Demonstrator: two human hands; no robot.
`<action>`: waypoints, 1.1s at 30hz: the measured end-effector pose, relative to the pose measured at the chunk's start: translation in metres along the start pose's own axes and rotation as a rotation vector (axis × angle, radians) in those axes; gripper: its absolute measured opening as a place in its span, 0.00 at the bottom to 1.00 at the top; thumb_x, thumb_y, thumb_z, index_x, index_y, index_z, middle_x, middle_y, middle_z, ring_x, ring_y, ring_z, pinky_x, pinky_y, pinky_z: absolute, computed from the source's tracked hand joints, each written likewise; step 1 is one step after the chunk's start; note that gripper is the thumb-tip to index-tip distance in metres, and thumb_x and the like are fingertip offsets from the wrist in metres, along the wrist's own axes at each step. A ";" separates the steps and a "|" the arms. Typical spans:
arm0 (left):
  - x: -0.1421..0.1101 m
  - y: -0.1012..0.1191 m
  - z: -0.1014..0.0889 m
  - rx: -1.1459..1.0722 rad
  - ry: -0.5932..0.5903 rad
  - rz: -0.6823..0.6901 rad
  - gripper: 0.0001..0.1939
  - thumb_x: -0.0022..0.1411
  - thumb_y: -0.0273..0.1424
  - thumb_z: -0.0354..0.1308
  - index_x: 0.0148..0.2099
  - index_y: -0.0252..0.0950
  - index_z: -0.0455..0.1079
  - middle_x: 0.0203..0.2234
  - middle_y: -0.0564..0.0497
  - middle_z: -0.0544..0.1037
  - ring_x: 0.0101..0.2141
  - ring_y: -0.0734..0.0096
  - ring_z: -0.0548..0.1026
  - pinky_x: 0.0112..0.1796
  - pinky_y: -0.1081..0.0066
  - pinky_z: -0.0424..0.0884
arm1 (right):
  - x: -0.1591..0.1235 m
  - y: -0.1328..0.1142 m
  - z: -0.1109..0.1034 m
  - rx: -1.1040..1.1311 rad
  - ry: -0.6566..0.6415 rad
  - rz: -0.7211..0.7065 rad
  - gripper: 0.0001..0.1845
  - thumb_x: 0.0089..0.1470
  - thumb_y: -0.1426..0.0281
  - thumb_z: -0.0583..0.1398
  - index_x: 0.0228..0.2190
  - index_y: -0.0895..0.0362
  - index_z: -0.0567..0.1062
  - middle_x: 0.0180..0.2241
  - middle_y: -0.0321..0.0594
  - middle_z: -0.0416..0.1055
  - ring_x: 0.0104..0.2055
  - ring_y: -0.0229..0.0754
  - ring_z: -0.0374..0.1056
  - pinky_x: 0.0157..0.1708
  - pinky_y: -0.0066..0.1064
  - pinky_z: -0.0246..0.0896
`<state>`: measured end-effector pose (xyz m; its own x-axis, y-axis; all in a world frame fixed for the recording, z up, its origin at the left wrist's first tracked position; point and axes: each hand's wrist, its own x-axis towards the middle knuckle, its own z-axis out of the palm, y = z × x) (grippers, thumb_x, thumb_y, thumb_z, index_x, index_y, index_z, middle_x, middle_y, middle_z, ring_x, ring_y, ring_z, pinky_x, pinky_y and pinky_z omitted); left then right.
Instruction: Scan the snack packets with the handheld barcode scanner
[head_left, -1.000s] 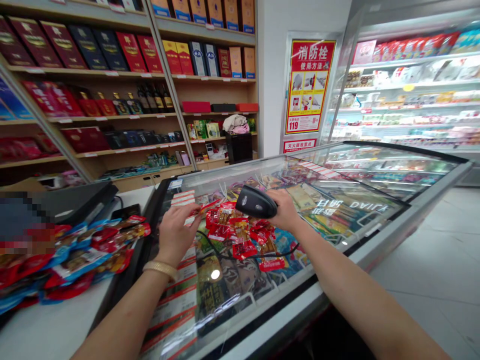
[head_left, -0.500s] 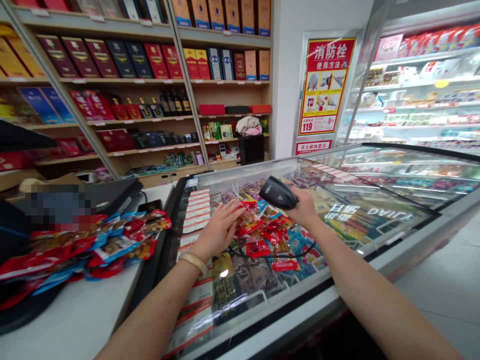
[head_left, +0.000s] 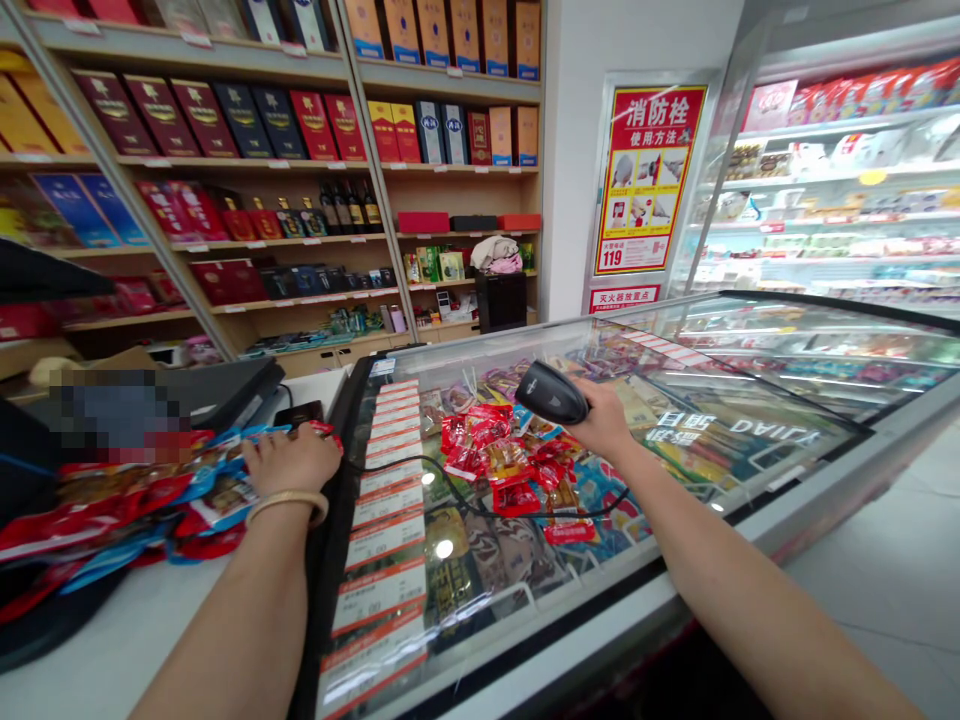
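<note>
My right hand (head_left: 604, 420) grips a black barcode scanner (head_left: 551, 392) and holds it over a heap of small red snack packets (head_left: 502, 460) lying on the glass lid of a chest freezer (head_left: 750, 440). The scanner's black cable (head_left: 465, 500) trails across the glass. My left hand (head_left: 291, 460), with a gold bangle at the wrist, rests knuckles-up on a pile of red and blue snack packets (head_left: 150, 500) on the white counter (head_left: 142, 640) to the left. Its fingers are curled down into the pile and mostly hidden.
A dark register device (head_left: 217, 390) stands behind the pile. Price labels (head_left: 379, 540) line the freezer's left edge. Wooden shelves (head_left: 300, 160) with boxed goods and bottles fill the back wall. A red fire-hydrant poster (head_left: 646, 180) and an open chiller (head_left: 840, 190) stand at right.
My left hand has left the red packets on the freezer lid and moved left onto the pile on the counter. The right hand stays over the packets with the scanner.
</note>
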<state>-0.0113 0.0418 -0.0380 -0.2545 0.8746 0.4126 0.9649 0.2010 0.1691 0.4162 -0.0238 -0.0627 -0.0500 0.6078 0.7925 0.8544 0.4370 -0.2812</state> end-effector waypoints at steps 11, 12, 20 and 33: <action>-0.012 0.015 -0.017 0.153 -0.106 -0.025 0.21 0.57 0.41 0.52 0.40 0.29 0.77 0.48 0.25 0.76 0.53 0.28 0.71 0.51 0.36 0.62 | 0.002 -0.005 0.000 0.037 -0.021 -0.024 0.09 0.46 0.63 0.64 0.30 0.54 0.77 0.30 0.42 0.78 0.34 0.47 0.74 0.35 0.33 0.63; -0.013 0.016 -0.020 0.137 -0.131 -0.017 0.18 0.57 0.38 0.53 0.38 0.30 0.78 0.47 0.26 0.77 0.52 0.29 0.72 0.50 0.36 0.63 | 0.002 -0.006 0.000 0.031 -0.013 -0.023 0.09 0.46 0.63 0.64 0.30 0.54 0.77 0.30 0.42 0.77 0.33 0.47 0.73 0.34 0.33 0.62; -0.015 0.033 -0.031 -0.385 0.073 0.006 0.23 0.63 0.38 0.44 0.48 0.30 0.74 0.43 0.31 0.79 0.46 0.39 0.77 0.45 0.47 0.72 | 0.002 -0.008 0.000 0.039 0.007 -0.026 0.08 0.47 0.62 0.62 0.29 0.54 0.76 0.28 0.41 0.76 0.30 0.45 0.71 0.32 0.32 0.57; -0.042 0.071 -0.021 -1.049 -0.221 0.224 0.26 0.45 0.46 0.66 0.43 0.38 0.67 0.27 0.53 0.77 0.26 0.67 0.76 0.29 0.68 0.73 | 0.001 -0.014 0.001 0.007 -0.046 -0.132 0.21 0.43 0.53 0.70 0.34 0.55 0.78 0.30 0.41 0.77 0.36 0.47 0.72 0.38 0.35 0.55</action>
<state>0.0667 0.0100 -0.0249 0.0384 0.9255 0.3768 0.4258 -0.3562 0.8317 0.4033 -0.0291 -0.0586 -0.1858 0.5744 0.7972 0.8350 0.5200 -0.1801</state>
